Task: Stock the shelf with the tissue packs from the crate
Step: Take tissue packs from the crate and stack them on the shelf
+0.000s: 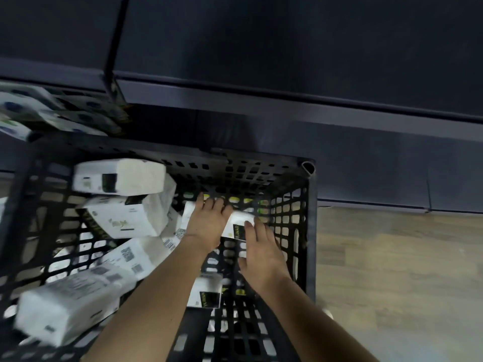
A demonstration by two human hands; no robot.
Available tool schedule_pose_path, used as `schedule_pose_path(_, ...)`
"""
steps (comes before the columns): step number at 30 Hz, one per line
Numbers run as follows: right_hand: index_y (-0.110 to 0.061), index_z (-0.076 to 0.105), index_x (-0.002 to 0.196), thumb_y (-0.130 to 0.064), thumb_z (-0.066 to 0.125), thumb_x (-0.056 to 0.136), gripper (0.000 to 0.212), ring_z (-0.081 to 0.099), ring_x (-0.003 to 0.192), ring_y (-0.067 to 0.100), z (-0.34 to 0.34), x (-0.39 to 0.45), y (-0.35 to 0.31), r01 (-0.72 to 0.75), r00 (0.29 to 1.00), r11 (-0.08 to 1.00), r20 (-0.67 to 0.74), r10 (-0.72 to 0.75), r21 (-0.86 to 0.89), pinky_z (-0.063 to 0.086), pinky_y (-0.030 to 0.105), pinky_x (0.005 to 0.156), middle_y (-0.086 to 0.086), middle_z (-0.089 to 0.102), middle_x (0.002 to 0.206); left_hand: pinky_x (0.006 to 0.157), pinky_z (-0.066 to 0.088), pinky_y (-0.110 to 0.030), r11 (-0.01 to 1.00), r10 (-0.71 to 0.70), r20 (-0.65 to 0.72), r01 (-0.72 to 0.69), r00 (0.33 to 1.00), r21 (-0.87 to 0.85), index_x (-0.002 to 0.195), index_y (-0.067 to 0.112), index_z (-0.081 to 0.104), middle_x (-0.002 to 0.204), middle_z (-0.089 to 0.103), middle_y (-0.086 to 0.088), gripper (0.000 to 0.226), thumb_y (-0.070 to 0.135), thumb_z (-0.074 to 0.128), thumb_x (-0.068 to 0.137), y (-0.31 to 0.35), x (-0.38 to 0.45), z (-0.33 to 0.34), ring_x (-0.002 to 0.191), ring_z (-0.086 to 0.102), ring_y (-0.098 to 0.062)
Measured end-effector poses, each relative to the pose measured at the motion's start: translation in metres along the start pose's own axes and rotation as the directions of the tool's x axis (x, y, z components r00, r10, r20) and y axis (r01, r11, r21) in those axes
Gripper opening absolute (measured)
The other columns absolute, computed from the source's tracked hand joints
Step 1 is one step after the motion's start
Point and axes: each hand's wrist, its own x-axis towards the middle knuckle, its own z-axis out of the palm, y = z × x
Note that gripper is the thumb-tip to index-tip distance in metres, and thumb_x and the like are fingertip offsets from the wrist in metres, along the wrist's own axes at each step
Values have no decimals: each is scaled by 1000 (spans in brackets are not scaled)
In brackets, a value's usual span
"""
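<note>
Deep in the crate (312, 205), the left hand (206, 226) is clasping a tissue pack (236, 224) beneath its fingers while the right hand (261, 254), fingers relaxed, is touching its near edge, risking a one-sided slip.

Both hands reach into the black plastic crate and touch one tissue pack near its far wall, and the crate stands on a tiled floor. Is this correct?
Not quite. The head view shows a wooden plank floor, not tiles. The rest holds: the left hand and right hand reach into the black plastic crate and touch one tissue pack near its far wall.
</note>
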Motion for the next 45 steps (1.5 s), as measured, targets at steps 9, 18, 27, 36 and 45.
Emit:
schedule_pose_path(9, -17, 3, 150, -21, 53, 91, 77, 10, 142, 24, -73, -102, -8, 43, 998, 999, -47, -43, -3, 15, 34, 116, 4, 6, 155, 104, 26, -36, 981, -126, -35, 119, 991, -151, 141, 14, 23, 138, 36, -8, 75, 34, 66, 82, 8, -127, -93, 126, 38, -26)
schedule_pose_path(18, -18, 5, 150, -19, 49, 91, 73, 9, 143, 24, -187, -204, 20, 82, 984, 995, -152, -89, -49, 15, 36, 115, 5, 2, 157, 101, 31, -34, 958, -196, -39, 183, 980, -219, 137, 14, 30, 133, 45, -6, 70, 42, 63, 82, 62, -211, -222, 122, 44, -24)
schedule_pose_path(27, -18, 4, 150, -12, 48, 91, 75, 7, 144, 22, -293, -272, 98, 101, 915, 987, -378, -143, -129, 7, 36, 116, 3, 3, 158, 96, 32, -36, 876, -212, -78, 154, 974, -457, 136, 21, 32, 130, 49, -1, 67, 44, 63, 81, 120, -216, -350, 118, 47, -23)
schedule_pose_path(36, -16, 6, 150, -11, 51, 88, 76, 9, 143, 22, -350, -321, 165, 105, 818, 981, -546, -180, -166, 11, 37, 116, 4, 3, 158, 94, 42, -36, 810, -113, -143, 8, 983, -586, 117, 24, 47, 115, 55, 4, 47, 41, 68, 78, 170, -216, -457, 105, 54, -18)
schedule_pose_path(45, -8, 25, 147, -39, 76, 72, 96, 31, 138, 26, -396, -342, 197, 78, 690, 981, -700, -181, -176, 28, 43, 110, 7, 28, 152, 93, 45, -41, 853, -57, -258, -87, 965, -514, 117, 23, 48, 114, 54, 1, 44, 40, 65, 80, 201, -217, -537, 103, 54, -19)
